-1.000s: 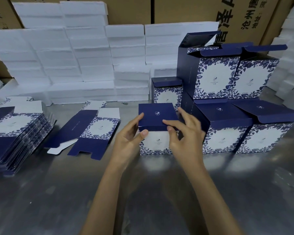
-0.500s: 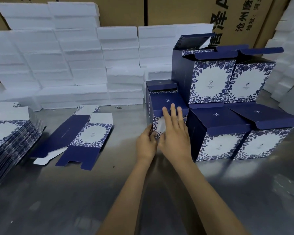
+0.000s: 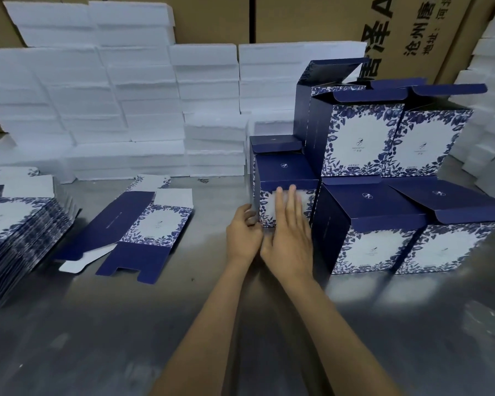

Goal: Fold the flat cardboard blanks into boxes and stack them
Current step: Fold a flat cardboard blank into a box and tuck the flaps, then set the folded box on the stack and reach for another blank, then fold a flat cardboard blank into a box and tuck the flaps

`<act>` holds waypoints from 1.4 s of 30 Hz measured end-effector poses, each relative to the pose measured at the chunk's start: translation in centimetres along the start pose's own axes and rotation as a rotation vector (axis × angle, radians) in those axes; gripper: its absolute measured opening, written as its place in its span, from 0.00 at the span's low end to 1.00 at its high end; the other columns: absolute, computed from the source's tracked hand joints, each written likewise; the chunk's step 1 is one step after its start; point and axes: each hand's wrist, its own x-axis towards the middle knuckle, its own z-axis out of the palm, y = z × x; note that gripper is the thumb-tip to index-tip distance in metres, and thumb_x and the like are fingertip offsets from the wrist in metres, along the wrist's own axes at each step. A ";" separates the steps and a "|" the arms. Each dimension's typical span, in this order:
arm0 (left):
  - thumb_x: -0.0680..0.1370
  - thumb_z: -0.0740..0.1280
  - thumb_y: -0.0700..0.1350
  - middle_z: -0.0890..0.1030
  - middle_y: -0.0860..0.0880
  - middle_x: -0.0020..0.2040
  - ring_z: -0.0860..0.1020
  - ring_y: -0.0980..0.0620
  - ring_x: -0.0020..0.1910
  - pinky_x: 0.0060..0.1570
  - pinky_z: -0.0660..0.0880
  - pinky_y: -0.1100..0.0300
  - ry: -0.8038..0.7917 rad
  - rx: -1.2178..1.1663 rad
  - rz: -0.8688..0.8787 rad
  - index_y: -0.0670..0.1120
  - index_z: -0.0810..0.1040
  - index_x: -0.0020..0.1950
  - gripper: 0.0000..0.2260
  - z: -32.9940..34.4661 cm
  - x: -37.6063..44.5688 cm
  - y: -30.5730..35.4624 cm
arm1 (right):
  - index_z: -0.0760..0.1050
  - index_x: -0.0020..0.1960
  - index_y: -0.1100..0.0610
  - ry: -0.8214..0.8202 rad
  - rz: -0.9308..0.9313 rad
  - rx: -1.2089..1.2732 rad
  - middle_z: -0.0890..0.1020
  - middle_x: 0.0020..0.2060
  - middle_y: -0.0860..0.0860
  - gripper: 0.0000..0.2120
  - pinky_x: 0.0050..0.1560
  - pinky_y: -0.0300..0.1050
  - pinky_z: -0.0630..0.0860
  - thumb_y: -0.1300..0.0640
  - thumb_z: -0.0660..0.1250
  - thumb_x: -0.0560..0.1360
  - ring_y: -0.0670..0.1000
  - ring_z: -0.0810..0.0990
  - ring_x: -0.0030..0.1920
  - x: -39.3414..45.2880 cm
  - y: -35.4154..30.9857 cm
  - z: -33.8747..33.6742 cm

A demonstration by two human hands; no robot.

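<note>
A folded navy box with a blue floral white front [image 3: 286,178] stands on the steel table, left of the stacked boxes [image 3: 383,172] and touching them. My right hand [image 3: 290,227] lies flat against its front face, fingers extended. My left hand [image 3: 245,231] curls around its lower left corner. Another folded box [image 3: 275,147] stands right behind it. One flat blank [image 3: 143,224] lies alone on the table to the left. A thick pile of flat blanks [image 3: 15,227] sits at the far left edge.
White foam slabs [image 3: 120,110] are stacked along the back, and more rise at the right [image 3: 486,132]. Brown cartons [image 3: 326,21] stand behind them. The steel table [image 3: 126,338] stretches toward me.
The box was held up between both hands a second ago. It now stands on the table farther back, pushed in beside the stack, with my right hand flat on its front.
</note>
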 end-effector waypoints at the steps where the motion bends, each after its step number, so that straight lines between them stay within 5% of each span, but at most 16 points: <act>1: 0.76 0.61 0.29 0.80 0.44 0.60 0.79 0.50 0.56 0.50 0.71 0.75 -0.021 -0.019 -0.012 0.40 0.73 0.69 0.21 -0.4 -0.2 0.0 | 0.36 0.82 0.51 -0.033 0.028 0.034 0.33 0.80 0.48 0.41 0.81 0.47 0.45 0.58 0.59 0.80 0.48 0.34 0.81 -1.0 -0.1 0.5; 6: 0.78 0.62 0.30 0.80 0.53 0.55 0.78 0.67 0.48 0.46 0.72 0.77 -0.095 -0.055 0.017 0.42 0.74 0.66 0.18 -3.2 -3.1 -0.4 | 0.49 0.83 0.57 -0.164 0.092 0.247 0.52 0.82 0.53 0.35 0.80 0.46 0.52 0.59 0.61 0.80 0.50 0.51 0.82 -4.4 -1.5 1.9; 10: 0.76 0.61 0.28 0.83 0.47 0.53 0.81 0.47 0.54 0.58 0.78 0.52 0.013 -0.042 -0.010 0.44 0.80 0.57 0.17 -9.4 -3.5 -1.2 | 0.62 0.79 0.57 -0.253 0.027 0.118 0.61 0.80 0.52 0.27 0.78 0.44 0.49 0.54 0.60 0.81 0.51 0.54 0.81 -5.8 -2.8 2.9; 13: 0.76 0.61 0.30 0.83 0.46 0.52 0.80 0.41 0.53 0.57 0.75 0.52 0.333 0.166 -0.056 0.42 0.81 0.55 0.14 -16.5 -2.4 -2.1 | 0.70 0.74 0.56 -0.291 0.000 0.150 0.64 0.79 0.51 0.22 0.77 0.44 0.50 0.54 0.59 0.81 0.53 0.54 0.81 -6.0 -4.4 3.8; 18: 0.77 0.64 0.32 0.74 0.33 0.64 0.69 0.34 0.64 0.64 0.65 0.43 0.518 0.577 -0.026 0.36 0.76 0.65 0.16 -23.4 -1.5 -5.3 | 0.67 0.75 0.58 -0.391 -0.073 0.266 0.73 0.72 0.55 0.25 0.76 0.48 0.60 0.56 0.61 0.80 0.56 0.62 0.77 -4.9 -8.4 5.9; 25: 0.80 0.63 0.52 0.59 0.33 0.78 0.54 0.36 0.78 0.76 0.50 0.40 0.383 0.804 -0.236 0.40 0.62 0.77 0.29 -24.5 1.2 -6.9 | 0.59 0.80 0.49 -0.448 -0.064 0.260 0.66 0.78 0.51 0.28 0.77 0.46 0.48 0.48 0.58 0.81 0.50 0.53 0.80 -1.3 -10.7 8.6; 31: 0.79 0.66 0.53 0.70 0.32 0.70 0.65 0.33 0.71 0.70 0.58 0.39 0.391 0.739 -0.215 0.40 0.64 0.75 0.29 -23.7 1.4 -6.6 | 0.66 0.77 0.46 -0.438 -0.011 0.341 0.72 0.74 0.46 0.25 0.75 0.43 0.51 0.44 0.58 0.81 0.46 0.59 0.77 0.2 -10.7 9.7; 35: 0.78 0.67 0.53 0.71 0.33 0.70 0.65 0.33 0.69 0.69 0.61 0.41 0.349 0.698 -0.228 0.41 0.65 0.75 0.30 -22.6 0.9 -5.4 | 0.76 0.68 0.47 -0.373 0.114 0.573 0.81 0.63 0.46 0.21 0.72 0.46 0.69 0.46 0.70 0.77 0.48 0.76 0.67 0.4 -10.5 9.5; 39: 0.79 0.66 0.51 0.79 0.39 0.62 0.71 0.36 0.65 0.64 0.68 0.45 0.290 0.578 -0.181 0.43 0.72 0.70 0.22 -20.9 -0.1 -3.9 | 0.75 0.64 0.46 -0.333 0.282 0.909 0.76 0.63 0.45 0.19 0.53 0.22 0.68 0.64 0.68 0.78 0.49 0.72 0.71 0.6 -9.9 8.5; 40: 0.79 0.65 0.50 0.79 0.39 0.61 0.72 0.36 0.64 0.63 0.69 0.45 0.310 0.556 -0.168 0.43 0.73 0.69 0.20 -20.6 -0.4 -3.7 | 0.74 0.66 0.45 -0.337 0.303 0.983 0.75 0.67 0.47 0.23 0.57 0.23 0.69 0.67 0.65 0.78 0.49 0.70 0.73 0.6 -9.5 8.0; 42: 0.79 0.65 0.47 0.76 0.37 0.64 0.71 0.35 0.65 0.64 0.67 0.45 0.374 0.579 -0.166 0.42 0.73 0.69 0.20 -20.7 -0.9 -3.4 | 0.67 0.73 0.41 -0.342 0.363 1.113 0.72 0.73 0.52 0.32 0.69 0.43 0.73 0.70 0.64 0.78 0.52 0.71 0.74 0.4 -8.3 6.7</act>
